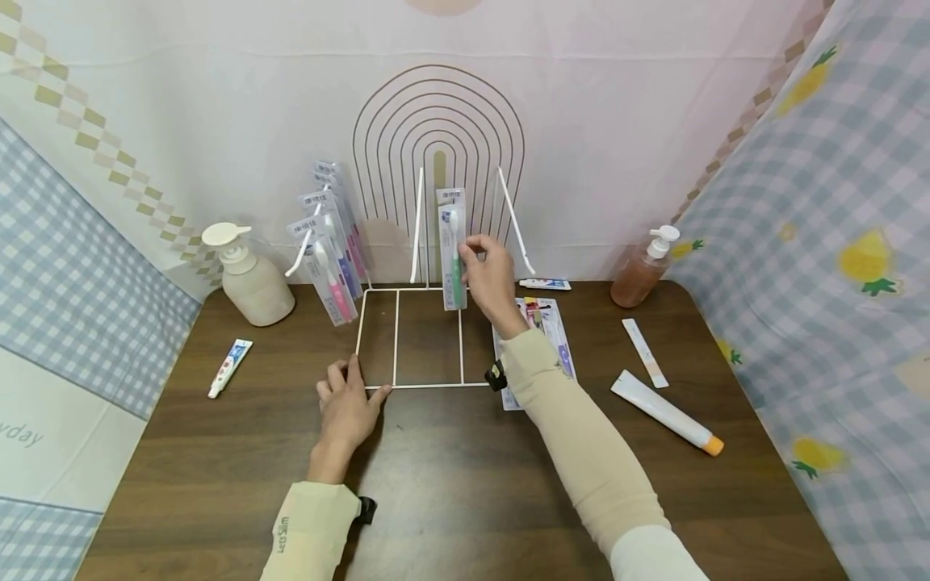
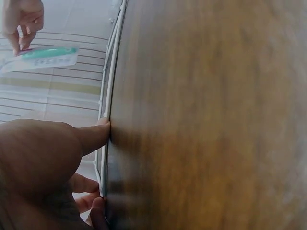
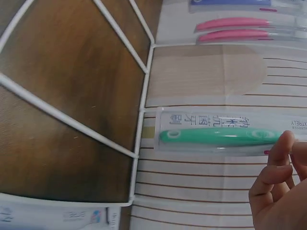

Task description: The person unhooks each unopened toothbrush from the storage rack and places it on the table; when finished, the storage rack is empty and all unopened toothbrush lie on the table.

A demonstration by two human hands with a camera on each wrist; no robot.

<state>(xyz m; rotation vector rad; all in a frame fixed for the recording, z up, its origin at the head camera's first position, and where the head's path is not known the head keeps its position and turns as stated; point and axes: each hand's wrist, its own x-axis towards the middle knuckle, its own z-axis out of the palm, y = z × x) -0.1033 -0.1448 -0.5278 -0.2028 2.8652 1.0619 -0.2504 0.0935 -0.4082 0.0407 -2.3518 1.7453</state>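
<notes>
Right hand [image 1: 491,276] pinches a packaged green-handled toothbrush [image 1: 451,252], likely light, best edge-held; left hand [image 1: 349,411] grips the wire rack [image 1: 429,386], near left.

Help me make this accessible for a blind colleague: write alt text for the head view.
A person's right hand holds a packaged green-handled toothbrush upright over a white wire rack, while the left hand touches its near-left corner. More packaged toothbrushes hang at the rack's left; pump bottles stand near the wooden table's far corners.
</notes>
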